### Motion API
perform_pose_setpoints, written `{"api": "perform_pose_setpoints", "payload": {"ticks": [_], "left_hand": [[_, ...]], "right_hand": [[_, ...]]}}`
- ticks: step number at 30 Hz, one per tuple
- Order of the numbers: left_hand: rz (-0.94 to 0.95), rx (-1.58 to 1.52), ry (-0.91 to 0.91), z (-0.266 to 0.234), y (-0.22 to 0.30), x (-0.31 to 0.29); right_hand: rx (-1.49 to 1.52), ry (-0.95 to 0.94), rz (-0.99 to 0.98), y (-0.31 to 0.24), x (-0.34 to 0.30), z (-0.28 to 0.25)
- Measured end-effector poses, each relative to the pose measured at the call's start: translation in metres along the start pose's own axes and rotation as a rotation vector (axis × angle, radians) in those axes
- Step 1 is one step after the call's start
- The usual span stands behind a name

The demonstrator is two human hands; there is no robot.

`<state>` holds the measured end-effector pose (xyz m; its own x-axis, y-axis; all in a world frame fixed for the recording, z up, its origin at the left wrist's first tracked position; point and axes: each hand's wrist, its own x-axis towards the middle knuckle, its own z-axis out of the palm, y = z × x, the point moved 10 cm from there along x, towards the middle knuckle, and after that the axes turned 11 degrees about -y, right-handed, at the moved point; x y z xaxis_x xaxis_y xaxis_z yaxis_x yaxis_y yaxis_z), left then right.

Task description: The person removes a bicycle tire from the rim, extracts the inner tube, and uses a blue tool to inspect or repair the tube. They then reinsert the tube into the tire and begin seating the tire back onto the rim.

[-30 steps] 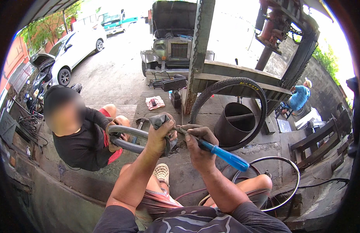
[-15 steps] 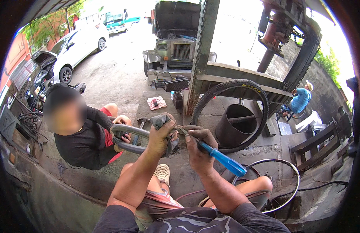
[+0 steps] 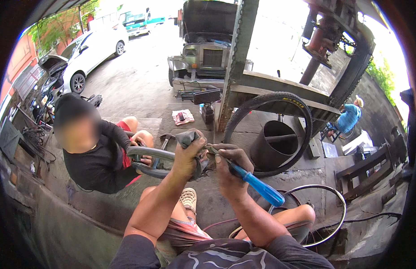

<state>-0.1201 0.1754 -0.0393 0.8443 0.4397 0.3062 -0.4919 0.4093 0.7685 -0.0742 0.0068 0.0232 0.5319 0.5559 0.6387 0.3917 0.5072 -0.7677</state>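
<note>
My left hand [image 3: 190, 150] is closed on a dark grey rubber inner tube [image 3: 158, 154], whose loop stretches left from my fist. A bunched fold of it pokes up above the fingers. My right hand [image 3: 232, 170] grips a screwdriver with a blue handle [image 3: 265, 189], the handle slanting down to the right. Its shaft runs between my thumb and fingers toward the tube at my left hand. Both hands meet in front of me, and the exact contact at the tip is too small to make out.
A seated person in black [image 3: 98, 157] has hands by the tube's far end. A black bicycle tyre [image 3: 308, 130] leans around a dark metal cylinder [image 3: 273, 145]. A bare wheel rim [image 3: 343, 210] lies at my right knee. A steel press frame [image 3: 237, 58] stands ahead; a cloth [image 3: 183, 117] lies on the ground.
The view has shifted slightly. My hands keep the same grip on the tube and screwdriver, almost in the same place. The seated person's hands have moved slightly against the tube's far end.
</note>
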Motion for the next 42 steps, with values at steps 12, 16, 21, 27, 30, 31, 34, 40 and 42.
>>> {"api": "perform_pose_setpoints", "payload": {"ticks": [12, 16, 21, 27, 30, 31, 34, 40, 42], "left_hand": [[0.009, 0.096, -0.051, 0.011, -0.001, 0.002], [0.004, 0.133, -0.025, 0.015, 0.002, -0.001], [-0.017, 0.07, -0.031, 0.014, -0.003, 0.002], [0.006, 0.098, -0.06, 0.017, -0.003, 0.005], [0.006, 0.084, -0.05, 0.014, -0.004, 0.004], [0.007, 0.091, -0.054, 0.014, -0.003, 0.004], [0.007, 0.1, -0.066, 0.015, -0.001, 0.004], [0.002, 0.087, -0.063, 0.01, -0.004, 0.004], [0.005, 0.088, -0.056, 0.009, -0.004, 0.004]], "right_hand": [[-0.001, 0.003, -0.023, -0.001, -0.004, -0.008], [0.02, 0.024, -0.019, 0.0, -0.007, -0.01], [0.011, 0.019, 0.008, -0.004, -0.006, -0.01], [-0.01, 0.02, -0.045, -0.002, -0.005, -0.012], [-0.007, 0.013, -0.05, 0.0, -0.006, -0.011], [-0.009, 0.012, -0.057, -0.002, -0.005, -0.009], [-0.034, 0.002, -0.07, -0.005, -0.004, -0.009], [-0.031, -0.001, -0.03, 0.0, -0.005, -0.008], [-0.024, 0.0, -0.027, 0.001, -0.004, -0.007]]}}
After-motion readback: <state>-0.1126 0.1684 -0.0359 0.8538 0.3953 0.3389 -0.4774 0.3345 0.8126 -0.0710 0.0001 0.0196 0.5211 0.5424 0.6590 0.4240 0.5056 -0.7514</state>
